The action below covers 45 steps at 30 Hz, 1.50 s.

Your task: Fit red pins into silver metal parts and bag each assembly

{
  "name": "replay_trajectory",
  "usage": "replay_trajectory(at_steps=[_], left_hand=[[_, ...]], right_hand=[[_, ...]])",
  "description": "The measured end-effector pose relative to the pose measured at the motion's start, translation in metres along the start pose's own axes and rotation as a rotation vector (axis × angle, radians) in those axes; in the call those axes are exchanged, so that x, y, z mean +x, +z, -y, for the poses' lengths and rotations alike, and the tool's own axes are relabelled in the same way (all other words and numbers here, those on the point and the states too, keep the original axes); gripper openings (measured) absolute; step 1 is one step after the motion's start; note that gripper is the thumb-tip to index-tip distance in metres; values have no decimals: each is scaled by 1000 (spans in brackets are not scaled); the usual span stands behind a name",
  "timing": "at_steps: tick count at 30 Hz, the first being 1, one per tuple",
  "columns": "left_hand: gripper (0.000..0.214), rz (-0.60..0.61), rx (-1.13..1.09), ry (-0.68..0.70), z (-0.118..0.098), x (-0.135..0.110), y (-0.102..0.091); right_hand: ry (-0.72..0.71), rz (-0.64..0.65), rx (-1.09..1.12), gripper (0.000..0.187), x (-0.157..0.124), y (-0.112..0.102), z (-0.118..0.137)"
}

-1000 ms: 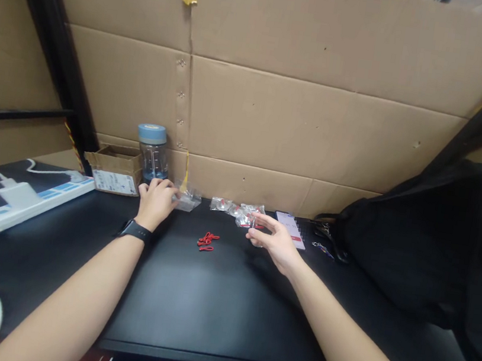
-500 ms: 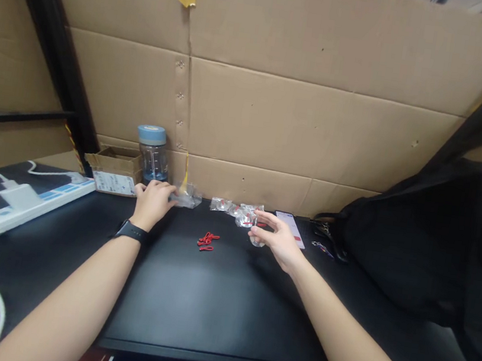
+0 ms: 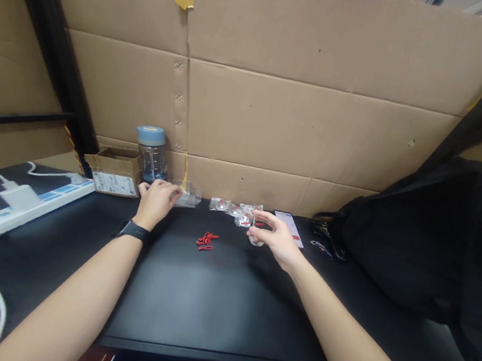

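Observation:
My left hand (image 3: 157, 203), wearing a black watch, has its fingers pinched at the edge of the clear plastic bags (image 3: 189, 198) lying by the back wall. Exactly how much of the film is between the fingertips is hard to make out. My right hand (image 3: 276, 240) is closed, thumb against fingers, on a small clear round piece (image 3: 255, 241) held above the table. Just behind it lie several clear packets (image 3: 243, 219) with red bits inside. Between the hands, nearer to me, rests a small pile of red cord loops (image 3: 205, 240).
A phone (image 3: 289, 228) and a small keychain (image 3: 321, 248) lie right of my right hand, beside a big black bag (image 3: 421, 241). To the left are a blue-lidded bottle (image 3: 151, 153), a cardboard box (image 3: 116, 172) and a white power strip (image 3: 31, 208) with cables.
My left hand's fingers have drawn closed at the plastic bags, and the film there has shifted slightly. My right hand keeps the clear piece in nearly the same place.

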State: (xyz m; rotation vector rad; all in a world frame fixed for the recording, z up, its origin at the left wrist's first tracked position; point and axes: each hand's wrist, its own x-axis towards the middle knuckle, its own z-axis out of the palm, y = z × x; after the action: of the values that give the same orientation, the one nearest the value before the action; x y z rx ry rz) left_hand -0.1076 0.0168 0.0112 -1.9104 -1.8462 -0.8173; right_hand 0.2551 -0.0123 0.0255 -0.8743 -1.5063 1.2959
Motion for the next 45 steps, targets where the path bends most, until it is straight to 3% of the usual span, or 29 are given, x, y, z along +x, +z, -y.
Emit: replay_trajectory(at_steps=[5, 10, 12, 16, 19, 24, 29, 35, 40, 45], left_hand=[[18, -65, -45, 19, -18, 3, -17], [16, -89, -213, 58, -60, -3, -27], [14, -34, -288, 120, -83, -11, -27], [21, 182, -397, 411, -123, -33, -21], [25, 313, -437, 536, -140, -48, -18], [20, 358, -338, 660, -146, -58, -18], [25, 366, -304, 683, -145, -59, -16], [29, 444, -445, 605, -150, -59, -16], [35, 441, -466, 558, -151, -56, -18], [45, 434, -479, 523, -150, -55, -14]], right_hand=[[-33, -11, -21, 52, -2, -1, 7], [-66, -31, -71, 49, -3, -6, 15], [-86, -50, -91, 51, -3, -8, 19], [-148, -79, -171, 55, -5, -13, 26], [-198, 2, -295, 54, -9, -17, 33], [-218, 436, -814, 52, -22, -24, 49], [-142, 599, -908, 50, -28, -26, 57], [-89, 591, -963, 34, -26, -27, 51], [-192, 481, -1013, 20, -27, -22, 51], [-256, 370, -997, 22, -26, -22, 56]])
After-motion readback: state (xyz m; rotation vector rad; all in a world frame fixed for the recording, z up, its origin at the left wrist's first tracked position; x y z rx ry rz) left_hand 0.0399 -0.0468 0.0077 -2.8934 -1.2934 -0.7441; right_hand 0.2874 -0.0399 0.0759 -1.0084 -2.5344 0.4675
